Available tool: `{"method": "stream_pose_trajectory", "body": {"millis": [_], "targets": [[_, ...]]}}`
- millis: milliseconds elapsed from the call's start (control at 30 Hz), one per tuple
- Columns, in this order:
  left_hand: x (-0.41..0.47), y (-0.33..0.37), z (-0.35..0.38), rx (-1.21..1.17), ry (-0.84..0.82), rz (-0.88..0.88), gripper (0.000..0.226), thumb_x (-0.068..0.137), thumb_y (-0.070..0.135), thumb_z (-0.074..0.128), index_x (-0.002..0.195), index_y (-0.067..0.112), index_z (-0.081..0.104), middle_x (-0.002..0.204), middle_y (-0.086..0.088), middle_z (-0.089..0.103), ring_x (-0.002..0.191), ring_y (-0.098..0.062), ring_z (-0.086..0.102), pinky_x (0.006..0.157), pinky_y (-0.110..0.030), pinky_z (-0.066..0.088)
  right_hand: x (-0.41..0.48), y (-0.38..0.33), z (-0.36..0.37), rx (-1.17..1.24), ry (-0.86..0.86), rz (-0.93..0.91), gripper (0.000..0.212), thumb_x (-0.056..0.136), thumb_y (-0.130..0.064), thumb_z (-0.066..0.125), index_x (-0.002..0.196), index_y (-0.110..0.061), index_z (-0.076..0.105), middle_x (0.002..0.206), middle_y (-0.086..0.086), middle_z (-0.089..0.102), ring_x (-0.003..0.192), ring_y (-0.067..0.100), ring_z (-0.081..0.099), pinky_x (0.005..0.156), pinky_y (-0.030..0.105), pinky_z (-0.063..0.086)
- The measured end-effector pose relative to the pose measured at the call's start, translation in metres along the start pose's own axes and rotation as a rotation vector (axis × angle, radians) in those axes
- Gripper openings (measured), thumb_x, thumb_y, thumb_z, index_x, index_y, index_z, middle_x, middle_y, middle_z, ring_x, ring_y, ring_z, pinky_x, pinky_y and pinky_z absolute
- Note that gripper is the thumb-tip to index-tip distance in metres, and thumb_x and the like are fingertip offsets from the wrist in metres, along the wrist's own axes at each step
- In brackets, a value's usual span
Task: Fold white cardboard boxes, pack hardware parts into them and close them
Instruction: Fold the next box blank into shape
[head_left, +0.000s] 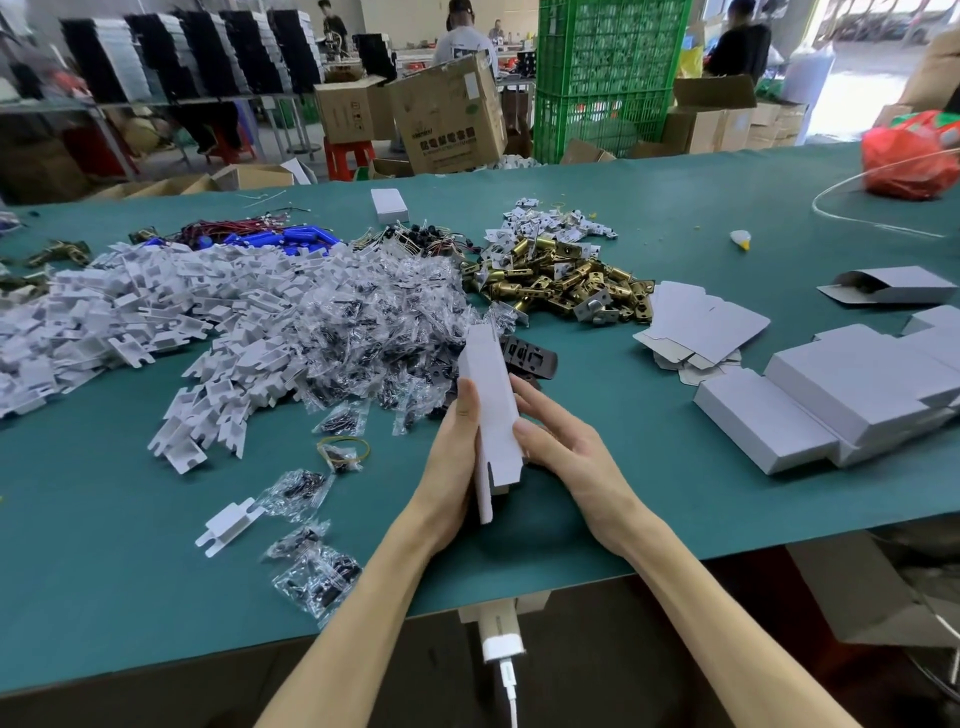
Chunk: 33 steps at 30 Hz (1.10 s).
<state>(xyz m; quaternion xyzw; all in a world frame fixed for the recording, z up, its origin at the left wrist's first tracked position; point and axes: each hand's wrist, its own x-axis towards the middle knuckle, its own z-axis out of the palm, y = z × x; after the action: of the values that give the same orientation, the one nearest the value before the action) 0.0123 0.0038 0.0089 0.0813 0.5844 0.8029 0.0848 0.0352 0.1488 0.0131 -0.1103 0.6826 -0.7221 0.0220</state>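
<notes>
Forming white box (491, 400), left hand (454, 447) and right hand (563, 449) gripping its sides; next likely tucking end flaps (501, 475) shut.

Matt white cardboard box (491, 410); glossy, crinkled clear plastic bags (384, 312); shiny brass-toned metal latches (561, 275); matt white moulded plastic brackets (130, 312); smooth matt green table covering (675, 208), material unclear.

**Packing floor of a hardware factory.**
Heaps of brass latches (561, 275), small bagged parts (374, 312) and white plastic pieces (130, 312) cover a green worktop (675, 218) beside white boxes (831, 395); behind stand cartons (447, 114), green crates (608, 67) and workers (462, 36) at other benches.
</notes>
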Motion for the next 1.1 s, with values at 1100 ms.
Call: {"method": "stream_pose_trajectory", "body": {"millis": [1100], "targets": [[0.004,-0.016,-0.012,0.096,0.063,0.019,0.024,0.096,0.026,0.071,0.113,0.008,0.073,0.111,-0.01,0.079,0.097,-0.021,0.076,0.08,-0.034,0.062,0.001,0.008,-0.006,0.187,0.345,0.053,0.041,0.096,-0.032,0.066,0.113,0.006,0.063,0.111,0.025,0.071,0.093,0.031,0.069,0.087,0.055,0.055]]}}
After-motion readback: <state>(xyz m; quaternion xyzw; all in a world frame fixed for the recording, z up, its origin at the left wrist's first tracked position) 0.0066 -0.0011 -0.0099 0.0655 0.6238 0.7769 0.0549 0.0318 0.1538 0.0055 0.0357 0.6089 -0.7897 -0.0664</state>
